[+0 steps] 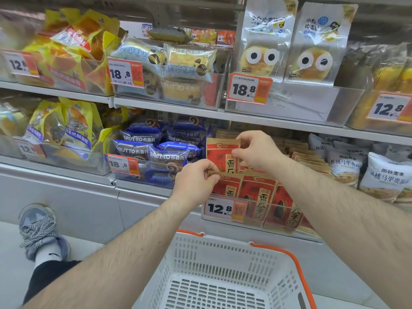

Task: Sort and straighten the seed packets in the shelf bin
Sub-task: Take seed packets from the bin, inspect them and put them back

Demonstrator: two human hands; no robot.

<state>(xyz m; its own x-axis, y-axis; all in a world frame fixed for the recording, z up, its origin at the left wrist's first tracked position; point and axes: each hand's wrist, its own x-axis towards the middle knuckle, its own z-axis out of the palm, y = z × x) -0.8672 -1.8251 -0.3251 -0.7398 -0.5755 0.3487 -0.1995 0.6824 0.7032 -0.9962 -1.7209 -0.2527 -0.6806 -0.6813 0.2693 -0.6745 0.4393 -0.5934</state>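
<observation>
- Two bare hands work a clear shelf bin point(278, 210) of red-and-tan seed packets, reaching in over a white shopping basket point(223, 275) with orange handles that sits below the forearms.
- Far left of the fingers, a grey laced shoe point(40, 230) rests on the floor, and yellow bread bags point(73, 128) fill the neighbouring bin; blue Brutto rolls point(153, 148) lie just beside the left knuckles.
- Left hand point(196, 181): thumb and forefinger are pinched together on the tan top edge of a front-row packet point(225, 186), which stands directly under the fingertips. Judged from the grip, this hand is steadying or nudging the front row upright so it faces out behind the 12.8 price tag point(225, 208).
- Between the two hands, a raised seed packet point(223, 155) stands higher than the rest, its printed face forward.
- Right hand point(258, 152): fingers are curled and clamped on the upper right corner of that raised packet, the thumb in front and the other fingers behind. The lift likely serves to clear it from the row before reseating it squarely.
- Right of the fingers, loose packets point(310, 161) lie flat and fanned behind the wrist, apparently not yet straightened, with white walnut-snack bags point(385, 175) beyond.
</observation>
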